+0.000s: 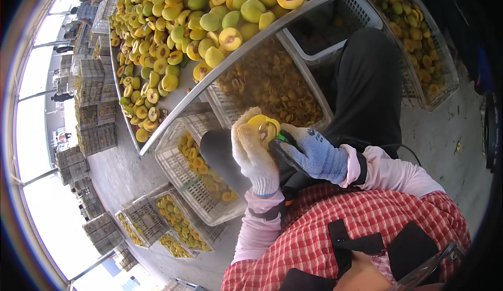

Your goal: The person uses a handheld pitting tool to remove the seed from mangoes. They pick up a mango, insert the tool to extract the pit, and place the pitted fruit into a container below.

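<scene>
My left hand (251, 153), in a white knitted glove with stained fingertips, holds a yellow peach half (260, 119) with its cut side towards my right hand. My right hand (310, 153) wears a blue knitted glove with dark coated fingers. It grips the green handle of a pitting tool (281, 137), whose curved metal loop lies against the cut face of the fruit. Both hands meet above my lap. Just beyond them stands a plastic crate (320, 94) full of peach pits and scraps.
A metal-edged table (178, 108) heaped with halved peaches (173, 35) lies ahead. A crate (173, 161) of peach halves stands by my left knee, another (452, 82) to the right. A white basket (314, 57) sits under the table. Stacked crates (96, 137) and people fill the left background.
</scene>
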